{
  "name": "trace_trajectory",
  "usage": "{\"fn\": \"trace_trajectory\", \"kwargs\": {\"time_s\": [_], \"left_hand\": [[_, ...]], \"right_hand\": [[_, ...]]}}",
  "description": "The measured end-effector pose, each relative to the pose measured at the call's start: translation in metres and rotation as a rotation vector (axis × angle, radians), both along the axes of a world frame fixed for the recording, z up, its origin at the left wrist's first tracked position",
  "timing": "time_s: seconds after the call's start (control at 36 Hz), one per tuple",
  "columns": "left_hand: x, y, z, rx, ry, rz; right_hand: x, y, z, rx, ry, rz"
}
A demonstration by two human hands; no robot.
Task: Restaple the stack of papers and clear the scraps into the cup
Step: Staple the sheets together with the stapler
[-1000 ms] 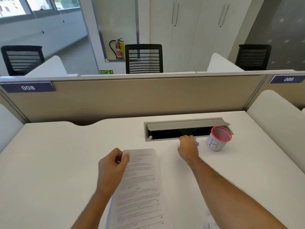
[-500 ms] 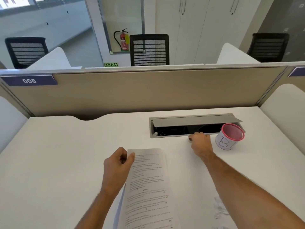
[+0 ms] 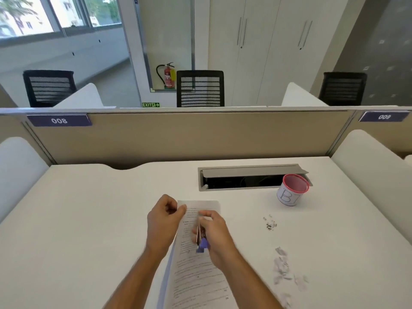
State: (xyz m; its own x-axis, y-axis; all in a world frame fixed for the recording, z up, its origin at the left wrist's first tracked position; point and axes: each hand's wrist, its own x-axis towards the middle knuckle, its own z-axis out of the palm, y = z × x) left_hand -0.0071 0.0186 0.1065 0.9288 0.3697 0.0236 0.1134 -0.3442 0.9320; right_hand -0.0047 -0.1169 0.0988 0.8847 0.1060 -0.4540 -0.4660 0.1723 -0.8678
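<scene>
- Stack of papers (image 3: 196, 273): lies flat on the white table (image 3: 89, 219), long axis running from the near edge away toward the partition; printed text faces up. All positions below are given relative to this stack.
- Left hand (image 3: 163, 221): at the stack's far left corner; fingers curled, thumb and forefinger pinching that corner edge.
- Right hand (image 3: 215, 233): over the upper part of the stack, just right of the left hand; fingers wrapped around a stapler (image 3: 201, 240). Hand is motion-blurred.
- Stapler: metal body with a purple rear end, held above the top sheet, nose pointing toward the stack's far edge. Whether it touches the paper cannot be told.
- Cup (image 3: 292, 190): well to the right of the stack and farther away; white wall with handwritten letters, pink rim, upright, open side up. Contents not visible.
- Small dark bits (image 3: 269, 224): loose cluster on the table right of the stack's far end, between stack and cup; too small to identify for sure.
- Paper scraps (image 3: 285, 270): grey-white torn pieces scattered on the table right of the stack's middle, nearer the viewer than the dark bits; blurred.
- Cable tray (image 3: 252, 178): recessed grey slot with raised flap, beyond the stack's far edge, its right end just behind the cup.
- Partition (image 3: 189, 134): beige panel beyond the tray.
</scene>
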Motion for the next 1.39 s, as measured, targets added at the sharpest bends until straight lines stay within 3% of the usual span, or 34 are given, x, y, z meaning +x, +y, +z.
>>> {"fn": "trace_trajectory", "kwargs": {"time_s": [0.25,0.42,0.56,0.69,0.86,1.0,1.14,1.25,1.39], "left_hand": [[-0.013,-0.009,0.025,-0.027,0.009,-0.028],[-0.022,-0.014,0.044,-0.021,-0.038,-0.058],[-0.032,-0.018,0.065,0.019,-0.113,-0.235],[-0.037,-0.001,0.087,0.124,-0.141,-0.459],[-0.039,0.006,0.111,0.008,-0.041,-0.589],[-0.036,0.008,0.119,0.083,0.061,-0.606],[-0.032,0.007,0.104,0.146,0.196,-0.599],[-0.029,0.004,0.078,0.196,0.298,-0.573],[-0.03,-0.003,0.05,0.237,0.329,-0.506]], "right_hand": [[-0.046,0.001,0.032,-0.195,-0.186,0.25],[-0.053,-0.017,0.048,-0.364,-0.378,0.259],[-0.057,-0.027,0.063,-0.269,-0.368,0.231],[-0.055,-0.051,0.073,-0.03,-0.254,0.269],[-0.055,-0.066,0.081,0.154,-0.204,0.305],[-0.056,-0.064,0.075,0.221,-0.176,0.314],[-0.052,-0.063,0.055,0.071,-0.147,0.244],[-0.049,-0.063,0.043,-0.313,-0.156,0.119],[-0.05,-0.065,0.031,-0.501,-0.209,0.086]]}}
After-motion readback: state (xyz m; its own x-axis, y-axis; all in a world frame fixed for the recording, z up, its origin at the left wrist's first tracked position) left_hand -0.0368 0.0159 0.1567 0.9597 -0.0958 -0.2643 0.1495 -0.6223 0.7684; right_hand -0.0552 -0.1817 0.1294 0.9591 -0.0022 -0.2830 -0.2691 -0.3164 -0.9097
